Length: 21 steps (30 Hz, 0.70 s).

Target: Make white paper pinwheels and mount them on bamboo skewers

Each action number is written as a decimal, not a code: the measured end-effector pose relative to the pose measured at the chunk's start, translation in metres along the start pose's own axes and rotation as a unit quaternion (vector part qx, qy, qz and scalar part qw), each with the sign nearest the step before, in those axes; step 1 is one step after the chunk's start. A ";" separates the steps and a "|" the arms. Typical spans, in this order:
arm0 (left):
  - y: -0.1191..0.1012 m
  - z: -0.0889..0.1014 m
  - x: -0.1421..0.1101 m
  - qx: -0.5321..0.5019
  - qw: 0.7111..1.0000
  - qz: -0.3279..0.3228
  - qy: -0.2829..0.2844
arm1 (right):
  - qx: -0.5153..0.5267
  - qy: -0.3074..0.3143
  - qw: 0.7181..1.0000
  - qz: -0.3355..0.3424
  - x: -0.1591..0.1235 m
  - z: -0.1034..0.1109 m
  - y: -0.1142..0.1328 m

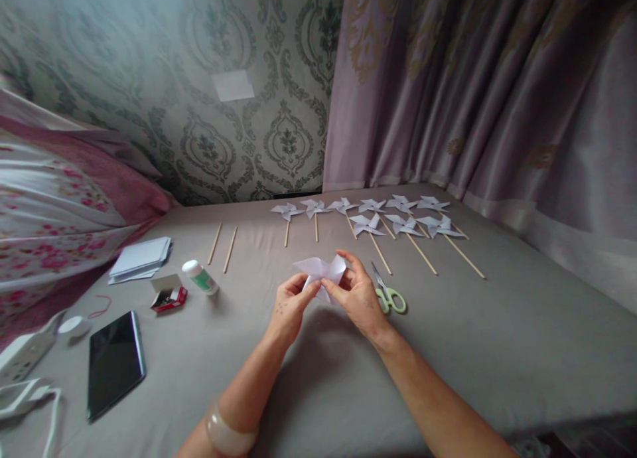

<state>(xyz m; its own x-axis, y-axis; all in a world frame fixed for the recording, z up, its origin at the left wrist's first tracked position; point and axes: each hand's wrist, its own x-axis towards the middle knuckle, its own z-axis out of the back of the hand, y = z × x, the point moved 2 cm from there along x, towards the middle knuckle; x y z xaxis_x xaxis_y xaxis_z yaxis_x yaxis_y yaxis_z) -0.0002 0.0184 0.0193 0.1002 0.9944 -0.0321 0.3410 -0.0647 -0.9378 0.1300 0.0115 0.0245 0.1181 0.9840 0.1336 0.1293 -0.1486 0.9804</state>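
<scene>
A white paper pinwheel [321, 268] without a stick is held up between my two hands, above the middle of the cloth-covered surface. My left hand [292, 305] is closed on its lower left, the thumb near the centre. From the right, my right hand [359, 297] grips it, with the thumb pressed at the centre and the fingers behind the paper. Green-handled scissors [393, 300] lie just beyond my right hand, partly hidden by it. Farther back, several finished paper pinwheels [367, 225] on wooden sticks lie in two rows.
Two bare wooden sticks [229, 249] lie left of centre. Nearby are a white glue bottle [200, 277], an open small red box [169, 300] and a paper stack [140, 259]. A phone [117, 362] and a power strip [24, 352] with cables occupy the left front. Curtains [448, 93] hang at the right.
</scene>
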 end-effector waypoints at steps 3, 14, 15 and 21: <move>0.000 0.001 0.000 0.014 1.000 0.002 0.000 | 0.023 -0.011 1.000 -0.017 0.000 -0.001 -0.002; -0.003 0.000 0.000 0.020 1.000 0.008 0.019 | 0.041 -0.003 0.997 -0.066 0.001 0.002 0.002; -0.003 0.000 0.001 0.023 0.999 0.009 0.020 | 0.045 -0.004 0.996 -0.073 0.001 0.002 0.002; -0.001 0.002 0.003 0.048 0.999 0.006 0.011 | 0.053 -0.011 0.995 -0.084 0.002 0.004 0.002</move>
<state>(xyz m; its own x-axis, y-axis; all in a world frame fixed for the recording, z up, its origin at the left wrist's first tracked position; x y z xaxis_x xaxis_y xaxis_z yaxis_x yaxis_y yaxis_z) -0.0022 0.0218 0.0199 0.1257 0.9914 -0.0370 0.2479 -0.0675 -0.9664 0.1342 0.0127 0.0262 0.1076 0.9936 -0.0346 0.2514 0.0065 0.9679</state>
